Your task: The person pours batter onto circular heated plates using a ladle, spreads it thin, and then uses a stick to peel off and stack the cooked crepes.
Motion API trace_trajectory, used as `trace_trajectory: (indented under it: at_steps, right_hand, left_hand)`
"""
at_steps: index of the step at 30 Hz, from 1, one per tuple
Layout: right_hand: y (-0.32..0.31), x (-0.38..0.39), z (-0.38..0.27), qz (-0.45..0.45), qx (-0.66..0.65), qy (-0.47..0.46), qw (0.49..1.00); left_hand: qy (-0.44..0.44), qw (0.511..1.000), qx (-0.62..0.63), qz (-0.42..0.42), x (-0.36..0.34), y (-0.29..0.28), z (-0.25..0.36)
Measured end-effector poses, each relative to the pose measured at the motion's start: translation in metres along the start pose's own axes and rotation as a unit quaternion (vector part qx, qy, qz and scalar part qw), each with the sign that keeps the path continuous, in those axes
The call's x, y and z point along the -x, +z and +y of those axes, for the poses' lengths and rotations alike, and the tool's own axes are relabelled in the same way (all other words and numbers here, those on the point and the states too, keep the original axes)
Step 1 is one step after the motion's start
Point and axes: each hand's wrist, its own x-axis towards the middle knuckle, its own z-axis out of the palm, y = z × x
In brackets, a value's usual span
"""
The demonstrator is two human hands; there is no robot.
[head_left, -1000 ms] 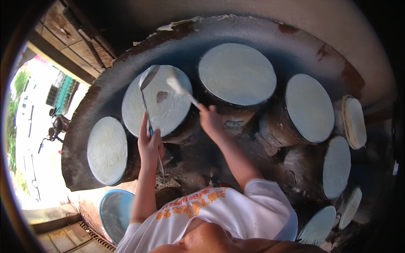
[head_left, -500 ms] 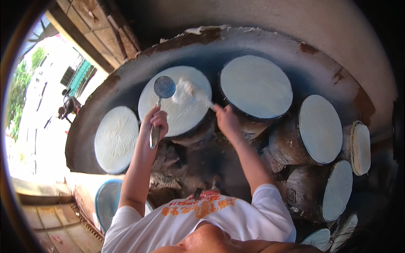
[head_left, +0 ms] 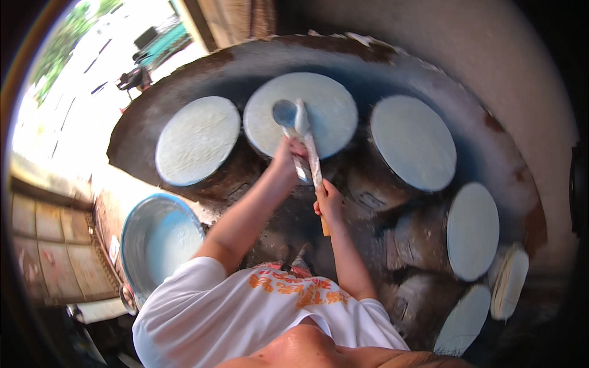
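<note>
My left hand [head_left: 287, 156] grips the metal handle of a ladle [head_left: 284, 114], whose bowl rests on the middle round white steaming surface [head_left: 334, 104]. Closer to my body, my right hand [head_left: 328, 202] is closed on a long flat spatula [head_left: 308, 144] with a wooden end. Its blade runs up beside the ladle onto the same white surface. Both tools cross just below the surface's near edge.
Several more round white surfaces sit on dark pots around a curved stove: one on the left [head_left: 196, 141], one on the right [head_left: 412, 141], others further right [head_left: 472, 230]. A blue-rimmed basin of white batter [head_left: 161, 242] stands at lower left. A bright street lies beyond.
My right hand has drawn back toward my body, and the spatula now lies alongside the ladle. The ladle bowl stays over the same white surface. The view has swung, shifting the pots rightward.
</note>
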Motion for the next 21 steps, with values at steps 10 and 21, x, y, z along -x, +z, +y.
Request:
trace_trajectory:
  at_steps: [10,21]
  right_hand:
    - [-0.030,-0.060,-0.002,0.085,0.193,-0.200,0.957]
    - [0.206,0.190,0.065,-0.489,0.014,0.251,0.836]
  left_hand:
    - [-0.203,0.846,0.388,-0.303,0.112,-0.032,0.051]
    - [0.192,0.966,0.010,-0.173,0.248,-0.233,0.192]
